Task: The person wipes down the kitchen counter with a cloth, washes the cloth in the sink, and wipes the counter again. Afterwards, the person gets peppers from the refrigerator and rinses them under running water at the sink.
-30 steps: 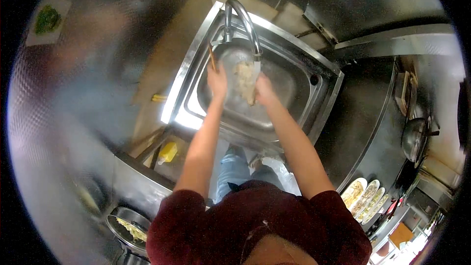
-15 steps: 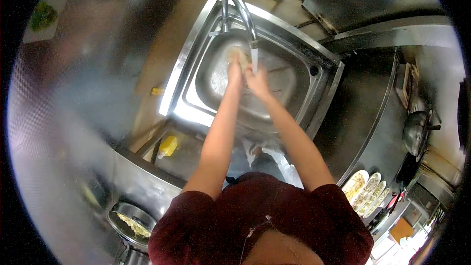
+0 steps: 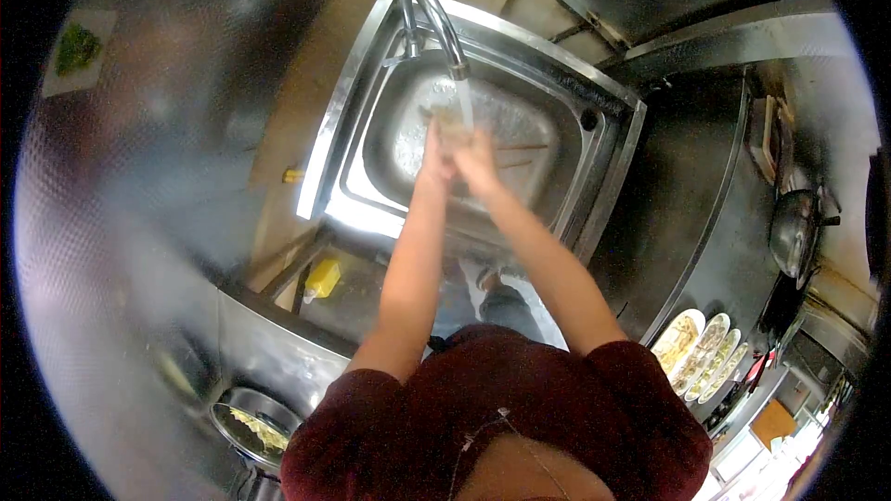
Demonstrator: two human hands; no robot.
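Water runs from the curved faucet [image 3: 432, 14] into the steel sink [image 3: 385, 130]. Beneath the stream, my left hand [image 3: 436, 160] and my right hand [image 3: 477, 156] are close together over the basin. Both are smeared by motion, with the fingers closed in around a pale, yellowish thing [image 3: 452, 128] between them. Its kind is too blurred to make out. Two thin brown sticks [image 3: 520, 156], like chopsticks, lie on the sink bottom just right of my hands.
A yellow bottle [image 3: 323, 278] stands below the sink's left side. Several long white plates of food [image 3: 679, 339] line the right counter, with a wok [image 3: 794, 234] beyond. At lower left sits a pan of pale food [image 3: 258, 429]. Green leaves [image 3: 78, 48] lie on a board at upper left.
Both hands have drawn slightly toward me, with the pale thing between them. The sticks show more clearly, and the view has shifted a little.
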